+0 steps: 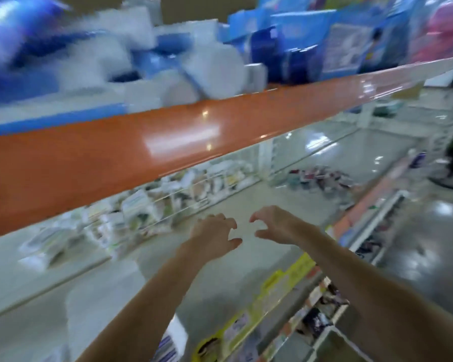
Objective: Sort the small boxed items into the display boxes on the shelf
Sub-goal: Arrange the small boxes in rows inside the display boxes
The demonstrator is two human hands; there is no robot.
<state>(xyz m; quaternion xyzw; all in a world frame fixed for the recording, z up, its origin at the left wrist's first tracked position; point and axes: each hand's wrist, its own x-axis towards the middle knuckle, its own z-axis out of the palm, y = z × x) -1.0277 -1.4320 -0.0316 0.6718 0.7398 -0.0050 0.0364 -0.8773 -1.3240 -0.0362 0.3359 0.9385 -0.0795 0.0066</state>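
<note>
The view is blurred by motion. My left hand [215, 231] and my right hand [272, 224] reach forward over the pale shelf [236, 199], side by side with a small gap between them. On both, the fingers are loosely curled and hold nothing. Beyond them, at the back of the shelf, stand clear display boxes [168, 202] holding several small white boxed items [136, 205]. More small packs [322, 176] lie farther right on the same shelf.
An orange shelf edge [141, 150] crosses the view above the hands, with blue and white packages [194, 64] stacked on top. Yellow price labels [280, 286] line the shelf's front edge. The shiny shop floor [429, 231] and a fan base [450, 178] lie to the right.
</note>
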